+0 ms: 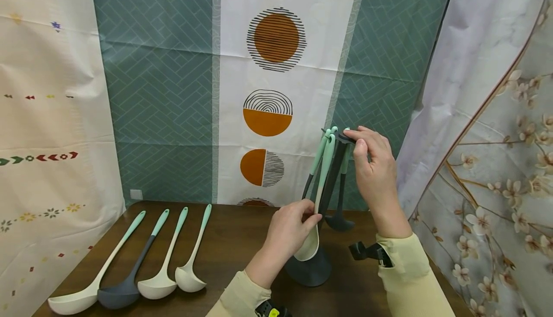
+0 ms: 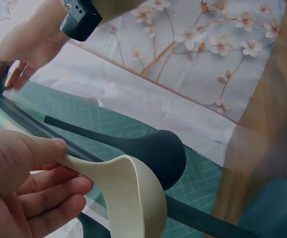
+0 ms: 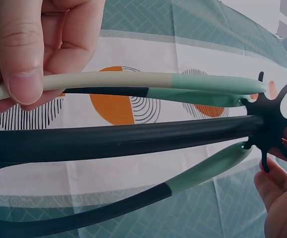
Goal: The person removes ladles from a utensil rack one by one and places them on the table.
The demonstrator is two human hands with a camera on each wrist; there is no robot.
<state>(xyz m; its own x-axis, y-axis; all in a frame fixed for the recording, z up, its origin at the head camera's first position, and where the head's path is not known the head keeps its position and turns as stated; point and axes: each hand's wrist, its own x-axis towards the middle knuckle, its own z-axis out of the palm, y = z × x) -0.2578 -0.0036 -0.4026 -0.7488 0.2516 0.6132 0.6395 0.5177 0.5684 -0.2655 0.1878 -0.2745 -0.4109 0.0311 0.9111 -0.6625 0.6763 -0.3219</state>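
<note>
While one cream ladle (image 2: 121,188) in left grip (image 1: 290,226), four ladles (image 1: 157,287) on table (image 1: 237,245)

A held ladle (image 1: 309,248) in cream with a mint-green handle end (image 1: 328,156) shows against a charcoal stand (image 1: 308,270), whose dark hanging ladle (image 1: 340,222) also ends in mint. Three cream ladles (image 1: 157,288) and one dark grey ladle (image 1: 118,296), all mint-topped, line a brown, wood-grained worktop (image 1: 233,249). A green, herringbone-patterned cloth (image 1: 160,86) carries a white band (image 1: 233,74) of orange-and-black circles (image 1: 276,37); a pale grey curtain (image 1: 479,240) shows white-and-brown blossom. The person's sleeves (image 1: 419,274) are pale yellow, the wrist straps (image 1: 383,255) black.
</note>
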